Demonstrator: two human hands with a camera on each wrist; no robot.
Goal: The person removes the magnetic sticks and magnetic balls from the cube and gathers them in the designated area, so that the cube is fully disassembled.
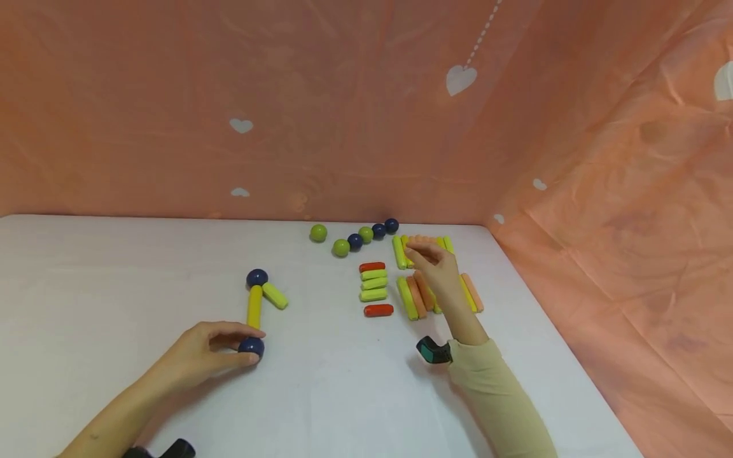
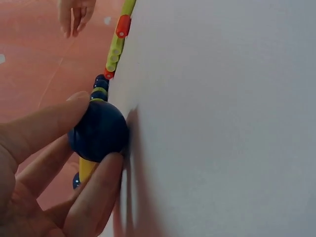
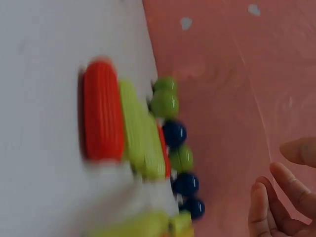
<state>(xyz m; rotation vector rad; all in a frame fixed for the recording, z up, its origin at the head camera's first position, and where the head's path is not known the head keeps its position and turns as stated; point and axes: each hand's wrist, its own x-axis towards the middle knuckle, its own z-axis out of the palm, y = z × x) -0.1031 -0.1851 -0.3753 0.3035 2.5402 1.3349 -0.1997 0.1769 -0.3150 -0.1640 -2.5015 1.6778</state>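
My left hand (image 1: pixel 197 356) pinches a dark blue ball (image 2: pixel 101 132) between thumb and fingers, low over the white table. From that ball a yellow rod (image 1: pixel 254 306) runs to a second dark blue ball (image 1: pixel 257 278) farther back. A short lime-green rod (image 1: pixel 275 296) slants away from the second ball. Above the rods on the right hovers my right hand (image 1: pixel 439 270), fingers loosely bent, with nothing seen between them in the right wrist view. Under and around it lie two rows of rods, among them an orange rod (image 1: pixel 422 290) and a lime-green rod (image 1: pixel 407 299); the hand hides some.
Several short rods form a column left of my right hand, with a red rod (image 1: pixel 378 310) at its near end. Behind them sit green balls, one green ball (image 1: pixel 318 233) standing apart, and several dark blue ones. An orange cloth (image 1: pixel 355 114) hangs behind the table.
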